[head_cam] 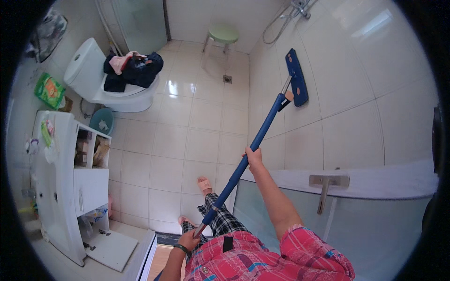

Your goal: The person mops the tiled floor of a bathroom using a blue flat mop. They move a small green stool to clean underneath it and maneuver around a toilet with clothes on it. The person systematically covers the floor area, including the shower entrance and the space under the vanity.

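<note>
Both hands hold the long blue handle of a flat mop [239, 168], which slants from low centre up to the right. My right hand [254, 157] is closed around the middle of the blue pole. Nearer my body, my left hand [189, 240] grips the bare metal end of the pole. The mop's flat blue head [297, 78] lies against the tiled wall [337, 87] on the right, below the shower fitting. Whether it presses on the tiles cannot be told.
A toilet [130, 100] with dark clothes [140, 70] on its lid is at upper left, beside a blue-green bin [102, 120]. Left stands a white washbasin cabinet [91, 189], its lower door hanging down. A green stool [223, 34] stands at the back. A glass door [281, 203] is at lower right.
</note>
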The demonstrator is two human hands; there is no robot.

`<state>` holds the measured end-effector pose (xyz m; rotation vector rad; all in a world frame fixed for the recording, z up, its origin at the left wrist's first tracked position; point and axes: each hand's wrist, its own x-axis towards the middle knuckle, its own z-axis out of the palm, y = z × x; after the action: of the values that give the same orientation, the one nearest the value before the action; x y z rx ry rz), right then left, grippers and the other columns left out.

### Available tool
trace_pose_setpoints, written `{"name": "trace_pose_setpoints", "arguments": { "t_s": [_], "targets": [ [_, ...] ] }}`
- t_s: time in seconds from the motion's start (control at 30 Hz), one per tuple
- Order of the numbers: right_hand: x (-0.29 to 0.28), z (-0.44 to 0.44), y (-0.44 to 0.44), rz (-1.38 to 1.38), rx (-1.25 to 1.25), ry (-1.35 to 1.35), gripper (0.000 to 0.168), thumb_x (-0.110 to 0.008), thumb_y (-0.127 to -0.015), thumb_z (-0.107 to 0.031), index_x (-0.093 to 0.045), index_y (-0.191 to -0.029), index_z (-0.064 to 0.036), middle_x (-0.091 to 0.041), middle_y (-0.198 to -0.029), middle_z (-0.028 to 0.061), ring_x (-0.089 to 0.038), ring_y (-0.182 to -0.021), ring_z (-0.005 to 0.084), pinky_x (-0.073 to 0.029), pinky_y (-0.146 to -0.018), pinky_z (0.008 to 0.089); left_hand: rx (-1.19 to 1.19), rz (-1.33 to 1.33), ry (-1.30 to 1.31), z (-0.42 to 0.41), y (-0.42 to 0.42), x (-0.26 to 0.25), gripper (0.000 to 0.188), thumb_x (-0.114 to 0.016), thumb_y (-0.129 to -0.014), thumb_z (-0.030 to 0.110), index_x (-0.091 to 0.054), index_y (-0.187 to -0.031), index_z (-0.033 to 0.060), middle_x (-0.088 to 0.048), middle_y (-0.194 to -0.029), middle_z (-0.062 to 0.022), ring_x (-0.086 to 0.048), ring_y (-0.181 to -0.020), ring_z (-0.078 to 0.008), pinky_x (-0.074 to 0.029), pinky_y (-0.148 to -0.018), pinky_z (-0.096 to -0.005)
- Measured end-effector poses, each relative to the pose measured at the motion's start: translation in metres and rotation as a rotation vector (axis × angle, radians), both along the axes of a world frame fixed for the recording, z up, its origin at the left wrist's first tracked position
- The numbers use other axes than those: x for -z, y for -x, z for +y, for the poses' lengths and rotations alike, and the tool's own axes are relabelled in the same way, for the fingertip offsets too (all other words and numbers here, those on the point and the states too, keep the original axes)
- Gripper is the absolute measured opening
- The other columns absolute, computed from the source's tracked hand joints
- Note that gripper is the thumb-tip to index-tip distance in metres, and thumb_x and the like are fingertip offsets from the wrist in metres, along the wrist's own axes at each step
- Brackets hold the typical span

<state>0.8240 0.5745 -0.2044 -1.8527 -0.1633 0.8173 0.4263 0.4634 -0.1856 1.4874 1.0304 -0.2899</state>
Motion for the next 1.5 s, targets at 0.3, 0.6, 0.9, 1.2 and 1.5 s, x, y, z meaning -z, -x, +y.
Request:
{"name": "trace_pose_setpoints", "arguments": {
  "t_s": [0.3, 0.6, 0.9, 1.2, 1.5],
  "targets": [
    [0.087, 0.025, -0.049, 0.050, -0.029, 0.212, 0.029, -0.054, -0.069, -0.014, -0.042, -0.086, 0.006, -0.051, -0.067, 0.0122, -0.054, -0.051, 0.0187, -0.045, -0.044, 0.0307, 0.000, 0.125, 0.247, 0.006, -0.066, 0.024, 0.028, -0.053, -0.071, 0.024, -0.051, -0.094, 0.0074, -0.057, -0.081, -0.0202, -0.054, -0.079, -0.0366, -0.043, -0.067, -0.0398],
    [0.223, -0.029, -0.013, 0.368, 0.072, 0.436, 0.023, -0.056, -0.069, -0.013, -0.046, -0.081, 0.003, -0.050, -0.065, 0.0096, -0.051, -0.051, 0.0176, -0.043, -0.044, 0.0300, -0.030, 0.308, 0.433, 0.023, -0.079, 0.002, 0.032, -0.052, -0.070, 0.026, -0.053, -0.095, 0.0052, -0.057, -0.082, -0.0202, -0.056, -0.081, -0.0332, -0.043, -0.071, -0.0371],
    [0.152, 0.112, -0.123, 0.205, -0.050, 0.138, 0.015, -0.055, -0.071, -0.015, -0.050, -0.072, -0.002, -0.051, -0.058, 0.0060, -0.049, -0.049, 0.0145, -0.040, -0.043, 0.0273, -0.025, 0.116, 0.317, 0.119, -0.158, 0.018, 0.027, -0.052, -0.068, 0.021, -0.051, -0.085, 0.0001, -0.056, -0.071, -0.0186, -0.055, -0.066, -0.0322, -0.043, -0.062, -0.0378],
    [0.083, 0.210, -0.148, 0.325, -0.085, -0.082, 0.015, -0.052, -0.075, -0.014, -0.043, -0.072, -0.002, -0.048, -0.056, 0.0078, -0.050, -0.049, 0.0179, -0.042, -0.042, 0.0294, -0.136, -0.054, 0.258, 0.232, -0.240, 0.040, 0.018, -0.051, -0.072, 0.016, -0.048, -0.082, 0.0018, -0.047, -0.058, -0.0039, -0.042, -0.040, -0.0130, -0.037, -0.036, -0.0264],
    [0.164, 0.140, -0.085, 0.281, 0.216, 0.125, 0.014, -0.053, -0.073, -0.012, -0.044, -0.068, -0.002, -0.047, -0.052, 0.0076, -0.047, -0.042, 0.0168, -0.039, -0.036, 0.0283, 0.180, 0.182, 0.076, 0.137, -0.057, -0.104, 0.043, -0.046, -0.076, 0.032, -0.038, -0.111, 0.0079, -0.056, -0.075, -0.0231, -0.055, -0.067, -0.0363, -0.043, -0.059, -0.0447]
  ]
}}
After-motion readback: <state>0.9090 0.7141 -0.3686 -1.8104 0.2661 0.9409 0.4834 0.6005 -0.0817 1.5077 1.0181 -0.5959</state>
